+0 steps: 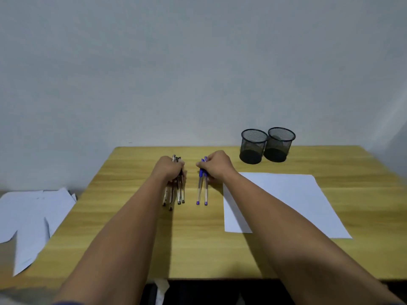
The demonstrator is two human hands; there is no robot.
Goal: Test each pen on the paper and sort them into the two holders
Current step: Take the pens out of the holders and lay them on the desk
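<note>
Left hand point(169, 170) fist tight round black pens point(176, 194); right hand point(217, 167) pinches two blue pens point(202, 190). Arms straight out. Fingertips hidden.

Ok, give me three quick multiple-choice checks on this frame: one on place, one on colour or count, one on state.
1. Where do the two mesh holders stand?
A. far right of the table, beyond the paper
B. near left corner
C. on the floor

2. What colour are the caps of the two pens in the right hand?
A. red
B. blue
C. green

3. What is the state of the white sheet of paper?
A. crumpled
B. covered in writing
C. flat and unmarked

Answers: 1 A, both stand side by side at the table's far right edge. 2 B, blue caps and ends show. 3 C, it lies flat with no visible marks, while the left hand grips a bundle of dark-tipped pens.
</note>
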